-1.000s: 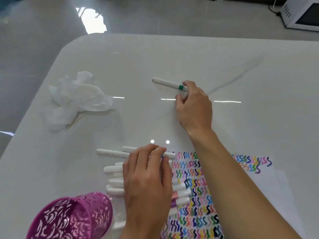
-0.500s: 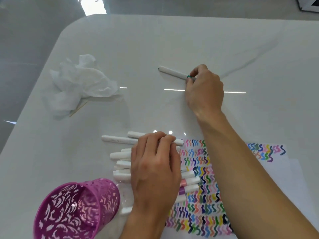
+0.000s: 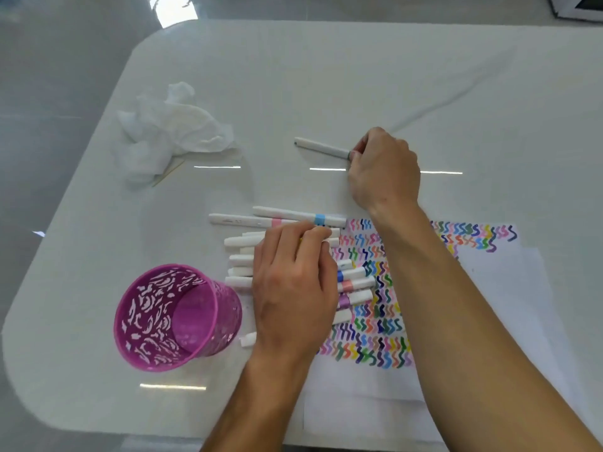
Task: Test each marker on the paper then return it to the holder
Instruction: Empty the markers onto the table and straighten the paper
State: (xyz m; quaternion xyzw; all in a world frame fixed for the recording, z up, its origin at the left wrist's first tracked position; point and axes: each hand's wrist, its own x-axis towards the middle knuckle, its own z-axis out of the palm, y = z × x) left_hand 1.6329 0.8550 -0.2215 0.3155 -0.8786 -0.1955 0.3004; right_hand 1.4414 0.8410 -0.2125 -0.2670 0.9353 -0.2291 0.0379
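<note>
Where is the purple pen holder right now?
In the head view, the purple holder stands on the table's near left part, just left of the left hand and the row of markers.

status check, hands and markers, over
Right hand fingers closed on lone marker. Left hand flat on marker pile. Holder empty, unobstructed.

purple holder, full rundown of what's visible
The purple holder is a round cup, its wall cut through with a leafy openwork pattern, metal or plastic by the look. It stands on the white table with the mouth towards the camera, which makes it look tilted. The inside looks empty. It sits just beside the row of markers, near the left hand, which does not touch it.
</note>
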